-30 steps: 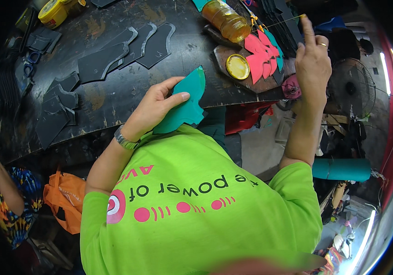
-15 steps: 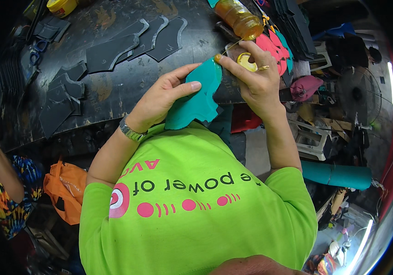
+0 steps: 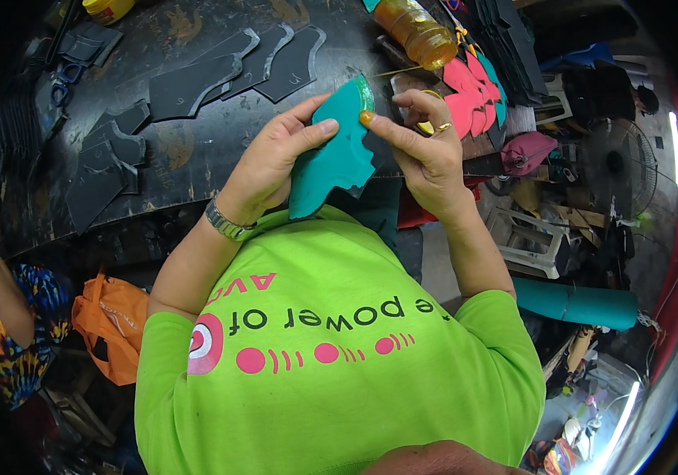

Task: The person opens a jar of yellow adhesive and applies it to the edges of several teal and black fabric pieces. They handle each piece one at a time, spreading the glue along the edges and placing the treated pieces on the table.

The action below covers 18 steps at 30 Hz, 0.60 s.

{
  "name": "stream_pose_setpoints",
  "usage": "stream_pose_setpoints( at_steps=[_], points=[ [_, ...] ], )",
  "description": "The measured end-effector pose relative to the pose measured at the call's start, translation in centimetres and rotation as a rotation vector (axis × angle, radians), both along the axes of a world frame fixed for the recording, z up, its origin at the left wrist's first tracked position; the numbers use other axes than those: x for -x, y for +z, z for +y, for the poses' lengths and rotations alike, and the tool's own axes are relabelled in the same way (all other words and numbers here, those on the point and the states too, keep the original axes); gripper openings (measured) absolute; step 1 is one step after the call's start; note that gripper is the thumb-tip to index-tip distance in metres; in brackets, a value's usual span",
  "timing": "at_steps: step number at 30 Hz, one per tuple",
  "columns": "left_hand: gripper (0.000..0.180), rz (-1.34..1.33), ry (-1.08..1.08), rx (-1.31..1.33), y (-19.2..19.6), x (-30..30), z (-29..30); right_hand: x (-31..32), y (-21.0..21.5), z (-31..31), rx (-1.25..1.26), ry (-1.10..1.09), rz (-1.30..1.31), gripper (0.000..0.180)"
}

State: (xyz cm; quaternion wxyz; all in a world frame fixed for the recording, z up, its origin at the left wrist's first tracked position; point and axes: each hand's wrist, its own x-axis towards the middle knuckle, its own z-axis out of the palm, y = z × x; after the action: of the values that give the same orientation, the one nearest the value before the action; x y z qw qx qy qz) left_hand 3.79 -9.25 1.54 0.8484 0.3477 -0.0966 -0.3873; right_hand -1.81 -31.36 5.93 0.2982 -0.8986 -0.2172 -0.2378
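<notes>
Holding the teal cut piece (image 3: 331,162) just above the near table edge, the left hand (image 3: 276,162) pinches it, thumb on the face, fingers curled behind, wrist cocked up with a metal watch (image 3: 227,222) on it. The right hand (image 3: 426,150) comes in from the other side, forefinger tip glistening amber and pressed to the piece's glossy top edge, the other fingers loosely curled. Risk here, I'd say: that wet smear looks like glue, and it could creep onto the teal face or stick the fingers. Beyond, black cut pieces (image 3: 196,83) lie flat on the dark worktable (image 3: 181,158); red and pink pieces (image 3: 469,99) sit stacked right, beside the amber bottle (image 3: 422,32).
</notes>
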Motion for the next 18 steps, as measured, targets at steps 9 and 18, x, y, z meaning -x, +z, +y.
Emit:
stream_pose_setpoints(
  at_steps=[9, 18],
  points=[
    [0.048, 0.027, 0.004, -0.016, 0.4, -0.1, -0.2, -0.1, 0.9, -1.1, 0.031, 0.240, 0.027, 0.049],
    [0.050, -0.117, -0.028, -0.124, 0.5, -0.1, -0.1, -2.5, 0.1, -3.0, 0.181, -0.207, -0.010, 0.051]
  ],
)
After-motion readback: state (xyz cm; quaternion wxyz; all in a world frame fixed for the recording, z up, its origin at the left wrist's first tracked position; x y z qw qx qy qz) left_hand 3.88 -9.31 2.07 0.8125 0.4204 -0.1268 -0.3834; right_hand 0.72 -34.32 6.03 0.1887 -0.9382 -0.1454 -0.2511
